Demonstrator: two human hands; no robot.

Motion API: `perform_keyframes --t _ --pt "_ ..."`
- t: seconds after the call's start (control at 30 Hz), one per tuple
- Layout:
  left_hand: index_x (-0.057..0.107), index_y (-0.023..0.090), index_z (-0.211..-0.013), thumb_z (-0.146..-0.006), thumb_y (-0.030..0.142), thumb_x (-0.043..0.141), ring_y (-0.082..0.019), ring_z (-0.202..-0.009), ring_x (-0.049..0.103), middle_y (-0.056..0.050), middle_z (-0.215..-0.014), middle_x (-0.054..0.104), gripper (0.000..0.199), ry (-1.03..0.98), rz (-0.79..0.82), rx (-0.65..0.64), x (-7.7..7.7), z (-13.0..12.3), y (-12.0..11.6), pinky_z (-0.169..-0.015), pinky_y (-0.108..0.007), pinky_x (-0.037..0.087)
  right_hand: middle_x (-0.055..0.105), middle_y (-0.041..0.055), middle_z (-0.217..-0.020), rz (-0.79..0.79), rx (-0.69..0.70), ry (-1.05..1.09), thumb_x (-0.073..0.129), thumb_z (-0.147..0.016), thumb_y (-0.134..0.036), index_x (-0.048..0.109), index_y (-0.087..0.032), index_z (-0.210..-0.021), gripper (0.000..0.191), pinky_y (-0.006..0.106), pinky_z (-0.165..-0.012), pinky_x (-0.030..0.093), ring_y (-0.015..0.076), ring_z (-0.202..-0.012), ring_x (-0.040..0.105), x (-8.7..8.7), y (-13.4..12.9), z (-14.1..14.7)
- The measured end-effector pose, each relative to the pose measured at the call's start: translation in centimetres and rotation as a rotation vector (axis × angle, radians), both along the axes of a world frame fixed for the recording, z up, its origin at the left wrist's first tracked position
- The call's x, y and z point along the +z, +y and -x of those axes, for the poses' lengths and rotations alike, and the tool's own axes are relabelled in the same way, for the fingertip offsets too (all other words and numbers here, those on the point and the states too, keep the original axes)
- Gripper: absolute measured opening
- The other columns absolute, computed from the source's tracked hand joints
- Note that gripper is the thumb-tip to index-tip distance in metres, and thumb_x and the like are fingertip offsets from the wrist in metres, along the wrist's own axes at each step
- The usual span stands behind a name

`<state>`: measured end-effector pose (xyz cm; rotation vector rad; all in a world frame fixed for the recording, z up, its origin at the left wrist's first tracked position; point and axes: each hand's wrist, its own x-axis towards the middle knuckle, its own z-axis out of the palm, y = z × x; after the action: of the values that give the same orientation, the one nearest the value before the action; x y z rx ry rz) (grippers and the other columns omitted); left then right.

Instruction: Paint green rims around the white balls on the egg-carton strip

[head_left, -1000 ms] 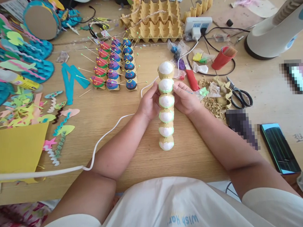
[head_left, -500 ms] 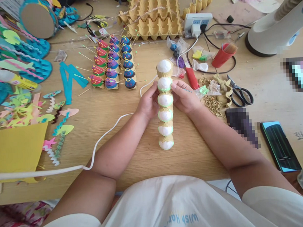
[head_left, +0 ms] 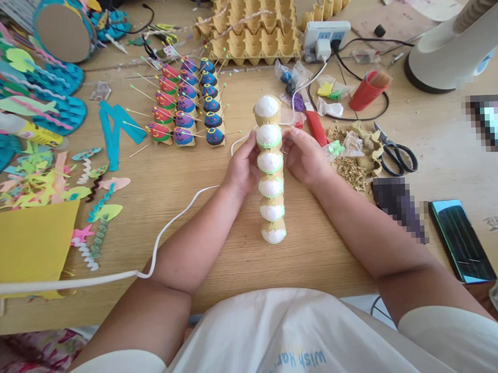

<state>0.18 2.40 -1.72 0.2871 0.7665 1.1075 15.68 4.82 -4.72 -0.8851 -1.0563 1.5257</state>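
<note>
An egg-carton strip [head_left: 271,188] with several white domes runs lengthwise in front of me. Green edging shows around most of the domes; the farthest one shows none. My left hand [head_left: 243,165] grips the strip's left side near its far end, fingers partly hidden behind it. At its right side is my right hand [head_left: 307,156], thumb and forefinger pressed together close to the second dome; anything between them is too small to make out. Beyond my left hand stand painted red, purple and blue carton strips [head_left: 184,104] with thin stalks.
Yellow egg trays [head_left: 254,28] and a white power socket [head_left: 326,34] are at the back. On the right lie scissors [head_left: 396,150], a red cup [head_left: 369,90] and a phone [head_left: 462,241]. Paper cutouts, a yellow sheet [head_left: 32,243] and a white cable [head_left: 164,227] occupy the left.
The strip's far end has tilted slightly left and nearer. My right hand has drawn a little away from the strip's edge, and the thin blue tool at its fingers no longer shows.
</note>
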Motion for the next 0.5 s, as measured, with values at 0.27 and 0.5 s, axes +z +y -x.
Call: perform_keyframes --t 0.27,0.5 --pt "0.079 0.033 -0.099 -0.102 0.059 0.061 -0.038 -0.122 0.078 -0.007 -0.096 0.085 0.031 0.014 0.032 -0.011 -0.2 0.4 0.3 -0.096 -0.048 0.063 0.067 -0.0023 -0.081 -0.025 -0.146 0.088 0.079 -0.092 -0.064 0.07 -0.028 -0.095 0.038 0.026 -0.066 0.052 0.0119 -0.078 0.065 -1.1 1.7 -0.8" --pt "0.073 0.03 -0.085 -0.102 0.061 0.06 -0.034 -0.095 0.082 -0.006 -0.072 0.077 0.037 0.026 0.0 -0.043 0.3 0.4 0.3 -0.077 -0.043 0.064 0.05 -0.0063 -0.065 0.15 -0.191 0.224 0.079 -0.095 -0.049 0.056 -0.025 -0.075 0.038 0.023 -0.051 0.04 0.0085 -0.059 0.047 1.5 1.0 -0.5"
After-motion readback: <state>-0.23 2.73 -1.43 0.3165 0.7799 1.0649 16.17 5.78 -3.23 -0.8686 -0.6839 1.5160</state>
